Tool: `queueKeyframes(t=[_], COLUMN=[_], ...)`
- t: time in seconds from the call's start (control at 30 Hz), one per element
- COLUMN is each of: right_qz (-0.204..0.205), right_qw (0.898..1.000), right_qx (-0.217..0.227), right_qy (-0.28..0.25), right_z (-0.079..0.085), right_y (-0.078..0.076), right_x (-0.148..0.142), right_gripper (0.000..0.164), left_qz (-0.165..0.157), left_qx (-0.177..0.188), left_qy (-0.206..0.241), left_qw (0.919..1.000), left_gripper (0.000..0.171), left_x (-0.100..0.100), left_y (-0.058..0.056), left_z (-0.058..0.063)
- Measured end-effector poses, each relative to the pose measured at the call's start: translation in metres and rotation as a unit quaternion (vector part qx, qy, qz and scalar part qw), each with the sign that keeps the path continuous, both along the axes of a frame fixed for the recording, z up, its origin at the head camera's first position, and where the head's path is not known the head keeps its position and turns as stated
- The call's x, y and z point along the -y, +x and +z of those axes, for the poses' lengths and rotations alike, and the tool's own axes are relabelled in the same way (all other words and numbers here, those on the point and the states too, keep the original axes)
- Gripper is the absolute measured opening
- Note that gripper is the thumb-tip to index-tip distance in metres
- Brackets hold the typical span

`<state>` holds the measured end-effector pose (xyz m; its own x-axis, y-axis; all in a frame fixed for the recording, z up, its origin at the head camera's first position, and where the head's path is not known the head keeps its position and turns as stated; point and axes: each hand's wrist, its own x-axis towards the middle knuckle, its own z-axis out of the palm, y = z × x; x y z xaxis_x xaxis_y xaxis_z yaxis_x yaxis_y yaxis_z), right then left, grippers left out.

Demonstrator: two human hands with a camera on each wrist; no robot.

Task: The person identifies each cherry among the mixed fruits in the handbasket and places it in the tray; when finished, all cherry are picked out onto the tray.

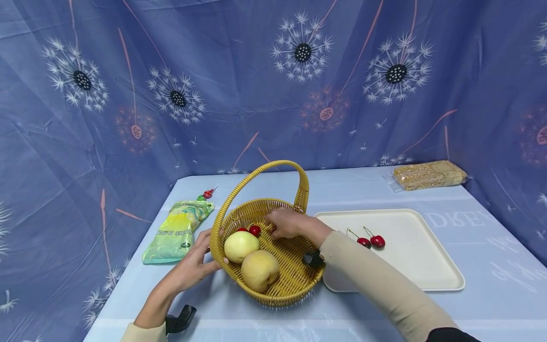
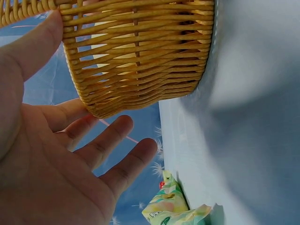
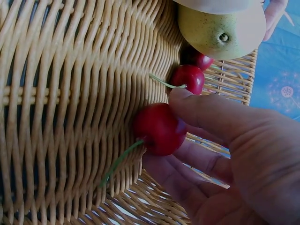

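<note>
A yellow wicker basket point(image 1: 295, 278) with a tall handle stands on the table. My left hand point(image 1: 194, 261) holds its left rim near the handle's foot, thumb and forefinger against the weave, other fingers spread free. Reaching inside, my right hand point(image 1: 288, 223) pinches a red cherry point(image 3: 159, 129) with a green stem between thumb and fingers, low against the wicker. More cherries point(image 3: 188, 77) lie beside it. Also in the basket are a pale green-yellow round fruit point(image 1: 241, 246) and a yellow dimpled fruit point(image 1: 259, 270). The head view hides the pinched cherry behind the hand.
Right of the basket, a cream tray point(image 1: 419, 261) bears two cherries point(image 1: 371, 242). On the left lies a green-yellow snack bag point(image 1: 177, 232), with a wrapped lollipop point(image 1: 208, 194) behind it. A clear-wrapped golden packet point(image 1: 429, 175) rests at the back right, before a blue patterned curtain point(image 1: 239, 95).
</note>
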<state>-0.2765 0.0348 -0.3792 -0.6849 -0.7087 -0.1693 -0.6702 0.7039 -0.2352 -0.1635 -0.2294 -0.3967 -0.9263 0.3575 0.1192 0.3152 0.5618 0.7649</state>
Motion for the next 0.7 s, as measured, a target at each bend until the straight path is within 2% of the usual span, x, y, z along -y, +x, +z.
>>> queueKeyframes(t=[0.3, 0.53, 0.7], right_qz=[0.006, 0.013, 0.017], right_qw=[1.000, 1.000, 1.000], right_qx=[0.005, 0.007, 0.001], right_qy=[0.015, 0.009, -0.001], right_z=[-0.0040, -0.0056, -0.0014], right_y=[-0.0003, -0.0018, -0.0019], right_x=[-0.0003, -0.0014, -0.0012], right_gripper=[0.035, 0.022, 0.019], left_qz=[-0.006, -0.003, -0.002], left_qx=[0.001, -0.005, -0.003], left_qy=[0.003, -0.002, -0.002], left_qw=[1.0000, 1.0000, 1.0000], left_gripper=[0.067, 0.069, 0.070], left_x=[0.0000, 0.0002, 0.0011], left_y=[-0.0001, -0.0004, -0.0002], left_z=[0.0000, 0.0002, -0.0001])
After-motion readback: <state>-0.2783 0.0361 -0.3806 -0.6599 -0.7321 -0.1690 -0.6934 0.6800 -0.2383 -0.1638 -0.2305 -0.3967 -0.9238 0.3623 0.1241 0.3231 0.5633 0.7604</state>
